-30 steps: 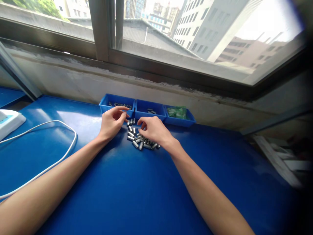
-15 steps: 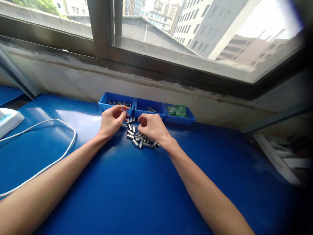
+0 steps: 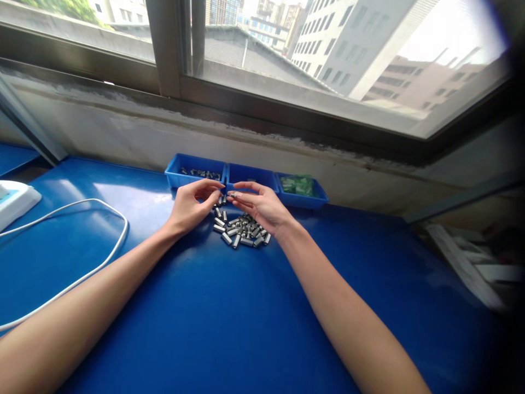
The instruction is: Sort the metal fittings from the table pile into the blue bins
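A pile of small metal cylinders (image 3: 246,230) lies on the blue table, with a few more standing or lying at its upper left. My right hand (image 3: 262,205) is above the pile's upper edge, palm turned partly inward, pinching a small metal piece (image 3: 233,195) between thumb and fingers. Close by on the left, my left hand (image 3: 196,203) is closed at the fingertips beside the upper-left cylinders; whatever it holds is too small to make out. The fingertips of both hands are near each other, a narrow gap apart.
Three blue bins stand behind the hands: the left bin (image 3: 174,178) with small metal parts, the middle bin (image 3: 268,176), and the right bin (image 3: 320,201) with green bags. A white cable (image 3: 118,241) loops at left near a white device (image 3: 18,202). A window wall is behind.
My right hand has lifted from the pile and turned its palm inward, now with a small metal piece at its fingertips. My left hand has shifted slightly right.
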`<state>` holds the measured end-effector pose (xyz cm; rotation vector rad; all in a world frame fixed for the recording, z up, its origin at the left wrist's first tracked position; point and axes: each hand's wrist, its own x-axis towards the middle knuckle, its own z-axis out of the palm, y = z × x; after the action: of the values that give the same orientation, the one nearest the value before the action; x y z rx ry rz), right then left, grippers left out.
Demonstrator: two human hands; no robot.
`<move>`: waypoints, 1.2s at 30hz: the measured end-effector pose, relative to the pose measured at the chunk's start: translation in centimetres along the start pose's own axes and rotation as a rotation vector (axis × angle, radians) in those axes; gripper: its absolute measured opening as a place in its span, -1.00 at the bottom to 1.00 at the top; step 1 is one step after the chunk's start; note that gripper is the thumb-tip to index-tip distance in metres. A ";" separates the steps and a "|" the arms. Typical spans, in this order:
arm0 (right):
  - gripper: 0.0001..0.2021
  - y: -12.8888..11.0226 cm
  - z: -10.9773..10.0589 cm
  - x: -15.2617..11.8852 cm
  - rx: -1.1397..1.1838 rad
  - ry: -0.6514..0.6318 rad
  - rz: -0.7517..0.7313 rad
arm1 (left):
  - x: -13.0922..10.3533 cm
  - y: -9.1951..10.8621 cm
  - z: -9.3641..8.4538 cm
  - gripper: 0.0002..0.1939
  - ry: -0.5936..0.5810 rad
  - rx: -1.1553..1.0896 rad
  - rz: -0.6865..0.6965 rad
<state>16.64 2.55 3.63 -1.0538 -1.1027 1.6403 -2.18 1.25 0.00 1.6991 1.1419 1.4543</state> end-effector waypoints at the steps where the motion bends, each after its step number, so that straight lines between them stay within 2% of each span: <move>1: -0.78 0.0 0.1 0.0 0.000 0.000 0.002 | 0.0 0.1 0.0 -0.73 -0.011 0.004 0.013; 7: -0.74 0.1 0.6 -0.4 -0.059 -0.015 -0.032 | -0.2 0.1 0.2 -0.72 -0.094 0.079 0.139; 13: -0.70 0.0 1.1 -0.8 -0.157 -0.013 -0.058 | -0.1 -0.2 0.1 -0.79 -0.089 0.123 0.193; 17: -0.70 -0.6 1.3 -0.9 -0.245 0.006 -0.069 | 0.0 -0.5 0.2 -0.75 -0.043 0.039 0.113; 21: -0.72 -1.0 1.2 -1.0 -0.326 0.037 -0.064 | 0.2 -0.6 0.0 -0.69 0.109 -0.071 -0.002; 25: -0.74 -1.0 0.9 -0.9 -0.357 0.016 -0.040 | 0.4 -0.6 -0.3 -0.64 0.230 -0.131 -0.051; 30: -0.76 -0.7 0.5 -0.6 -0.367 0.023 -0.056 | 0.5 -0.8 -0.2 -0.49 0.223 -0.172 -0.082; 36: -0.81 -0.9 -0.1 -0.5 -0.481 0.036 -0.107 | 0.2 -0.4 0.0 -0.64 0.179 -0.068 -0.028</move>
<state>17.03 2.32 4.51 -1.2923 -1.5468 1.2939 -2.24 1.56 -0.26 1.5257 1.1896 1.6350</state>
